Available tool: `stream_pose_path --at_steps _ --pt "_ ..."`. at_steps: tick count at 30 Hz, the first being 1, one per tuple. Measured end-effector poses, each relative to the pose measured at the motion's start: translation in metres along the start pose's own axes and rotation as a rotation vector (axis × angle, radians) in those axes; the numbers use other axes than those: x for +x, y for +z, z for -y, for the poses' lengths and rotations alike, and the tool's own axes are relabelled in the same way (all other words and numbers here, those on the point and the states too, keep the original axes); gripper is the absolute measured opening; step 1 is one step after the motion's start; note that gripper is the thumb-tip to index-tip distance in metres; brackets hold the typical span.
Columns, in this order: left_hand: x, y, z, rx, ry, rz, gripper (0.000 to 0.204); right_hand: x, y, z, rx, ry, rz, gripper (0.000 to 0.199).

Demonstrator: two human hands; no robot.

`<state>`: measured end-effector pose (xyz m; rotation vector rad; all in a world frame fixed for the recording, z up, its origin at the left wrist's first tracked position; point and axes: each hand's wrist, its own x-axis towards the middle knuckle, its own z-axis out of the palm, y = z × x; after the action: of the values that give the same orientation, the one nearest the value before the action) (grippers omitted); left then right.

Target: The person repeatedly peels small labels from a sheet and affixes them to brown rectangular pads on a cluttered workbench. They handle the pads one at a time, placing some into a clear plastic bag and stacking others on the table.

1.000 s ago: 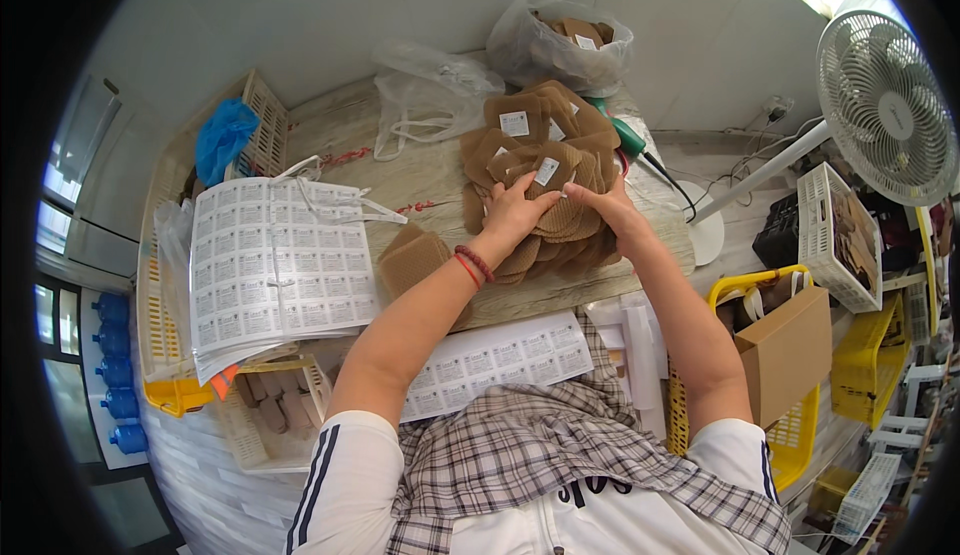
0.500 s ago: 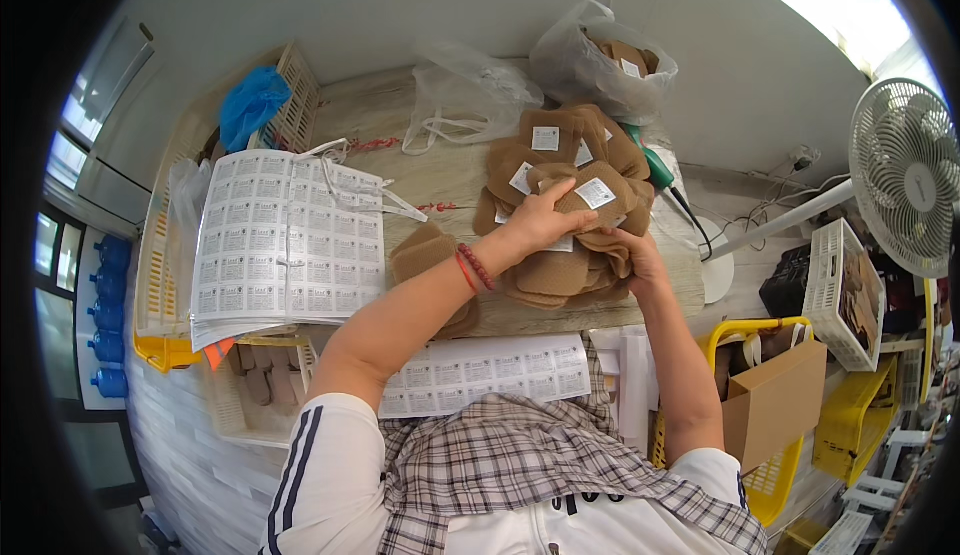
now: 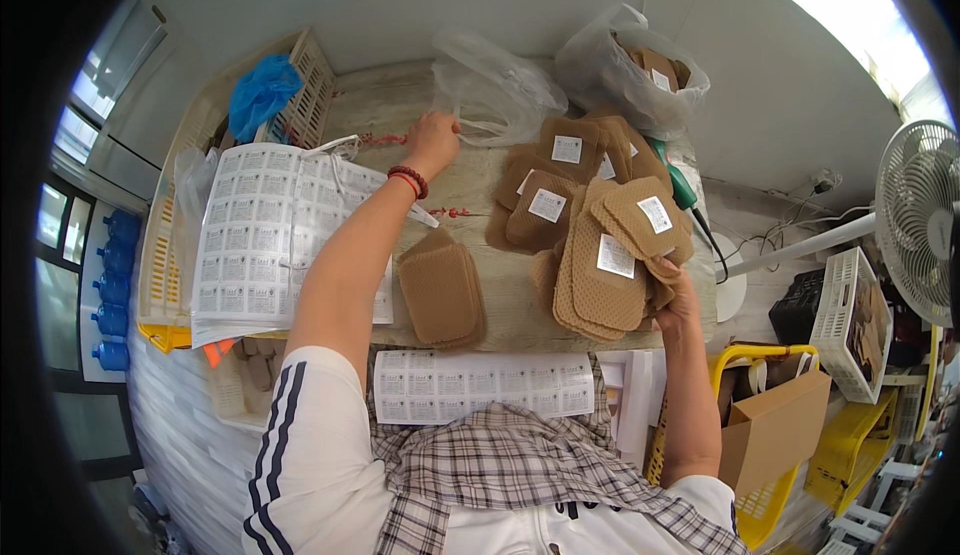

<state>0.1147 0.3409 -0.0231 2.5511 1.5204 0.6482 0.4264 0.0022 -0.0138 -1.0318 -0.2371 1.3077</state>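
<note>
My left hand (image 3: 434, 143), with red bracelets at the wrist, reaches to the back of the table. Its fingers are pinched together on the near edge of a clear plastic bag (image 3: 505, 85). My right hand (image 3: 680, 298) grips the lower right side of a stack of brown textured pads (image 3: 605, 300), its thumb on top and its fingers mostly hidden. White labels stick to the upper pads. More labelled brown pads (image 3: 540, 170) lie in a loose pile just behind. A separate stack of unlabelled pads (image 3: 440, 295) sits nearer the table's middle front.
Printed label sheets (image 3: 250, 235) cover the table's left side, and another label sheet (image 3: 485, 385) lies across my lap. A filled plastic bag (image 3: 640, 80) stands at the back right beside a green-handled tool (image 3: 682, 183). A basket (image 3: 310, 85), a fan (image 3: 920, 220) and a carton (image 3: 775, 430) flank the table.
My left hand has left the pads and moved back and left to the clear bag. The labelled pads in my right hand now form a neater stack, lower and further right.
</note>
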Motion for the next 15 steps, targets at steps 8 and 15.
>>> stream_pose_path --at_steps 8,15 --pt "0.031 0.015 0.031 -0.213 -0.326 -0.141 0.041 -0.01 -0.023 0.006 0.074 0.0 -0.053 0.065" --pt "0.038 0.025 0.041 -0.03 -0.535 0.152 0.028 -0.01 -0.034 0.001 0.147 -0.045 -0.028 0.063"
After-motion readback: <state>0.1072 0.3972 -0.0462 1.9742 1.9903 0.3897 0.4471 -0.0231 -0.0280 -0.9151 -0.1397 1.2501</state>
